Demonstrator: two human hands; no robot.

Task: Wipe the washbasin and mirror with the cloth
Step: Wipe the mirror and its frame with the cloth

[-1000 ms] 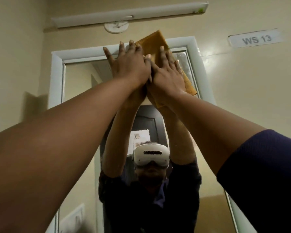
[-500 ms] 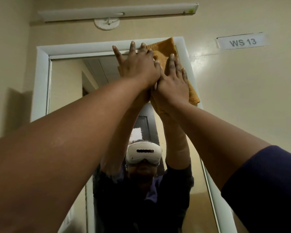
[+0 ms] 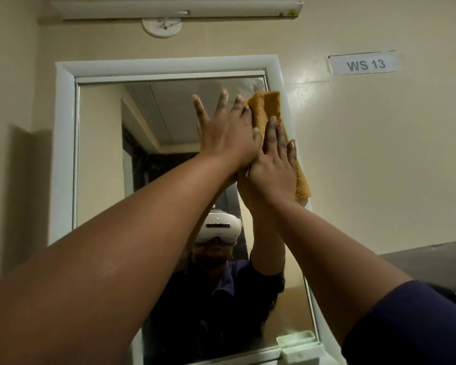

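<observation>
Both hands pressed the orange cloth flat against the mirror near its upper right corner. The left hand lay with fingers straight and spread, overlapping the right hand, whose straight fingers covered the cloth. Cloth showed above and to the right of the fingers, reaching the white frame.

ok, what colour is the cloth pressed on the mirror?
Orange-mustard, textured weave cloth, flat under both hands; head view.
</observation>
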